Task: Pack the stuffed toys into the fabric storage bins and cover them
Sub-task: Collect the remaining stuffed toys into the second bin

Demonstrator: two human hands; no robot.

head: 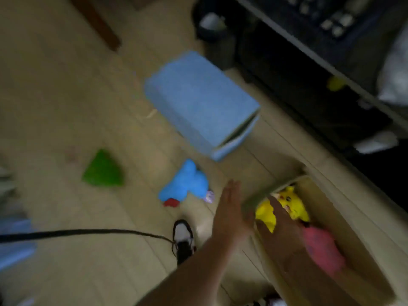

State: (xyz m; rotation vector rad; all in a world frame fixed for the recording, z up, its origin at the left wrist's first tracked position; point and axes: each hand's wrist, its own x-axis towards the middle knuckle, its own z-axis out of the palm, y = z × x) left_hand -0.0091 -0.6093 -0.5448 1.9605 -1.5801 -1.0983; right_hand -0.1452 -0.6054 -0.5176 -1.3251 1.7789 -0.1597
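Observation:
The view is blurred. A beige fabric bin [340, 219] stands open on the floor at lower right, holding a yellow stuffed toy [292, 200] and a pink stuffed toy [323, 248]. My right hand [281, 219] reaches into this bin, fingers stretched flat over the yellow toy. Just left of the bin's edge, my left hand [229, 208] hovers with straight fingers and holds nothing. On the floor lie a blue stuffed toy [187, 184] with a red part and a green stuffed toy [102, 170]. A blue fabric bin [198, 102] stands further away with its lid on.
My shoe [183, 237] is on the light wooden floor beside a black cable [88, 232] running in from the left. Dark furniture [309, 69] fills the upper right, with a black waste bin [212, 27] next to it. Blue fabric [15, 246] shows at the left edge.

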